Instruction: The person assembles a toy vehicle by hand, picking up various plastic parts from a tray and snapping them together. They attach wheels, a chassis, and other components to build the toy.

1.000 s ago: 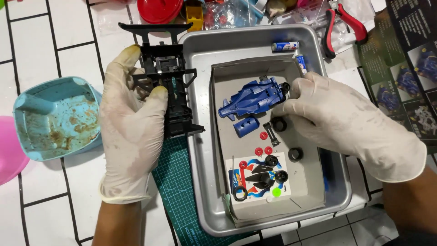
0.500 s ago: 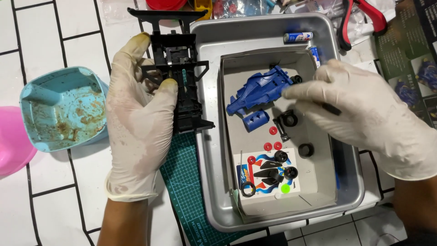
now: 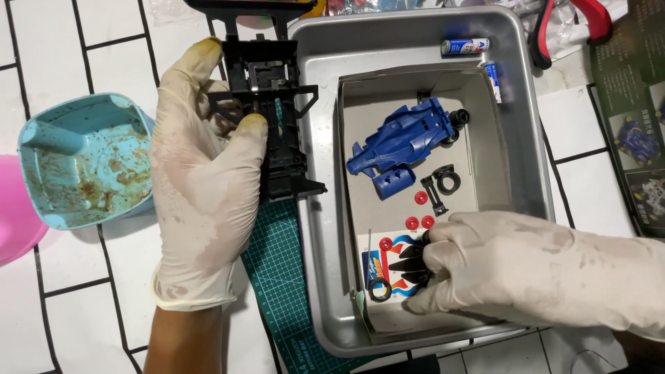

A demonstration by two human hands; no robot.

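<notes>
a gloved left hand (image 3: 208, 173) grips a black chassis (image 3: 273, 111) just left of the metal tray (image 3: 325, 291), thumb and fingers clenched round its middle, the part lying over the white tiled counter (image 3: 62, 305) and the edge of a green mat (image 3: 277, 277). the gloved right hand (image 3: 526, 270) reaches into the grey box (image 3: 485, 97) that sits inside the tray, its fingertips (image 3: 433, 249) pinching small black parts at the box's near end, on a sticker sheet (image 3: 388, 266) (what exactly they hold is hidden under the glove). in the box beyond that hand lie a blue car body (image 3: 405, 142), a black ring piece (image 3: 443, 183) and several red discs (image 3: 419, 211). two batteries (image 3: 465, 46) rest in the tray's far corner, outside the box. left of the tray, past the chassis, stand a stained teal tub (image 3: 83, 163) and a pink bowl (image 3: 10, 215). red-handled pliers (image 3: 582, 21) lie beyond the tray's far right corner.
</notes>
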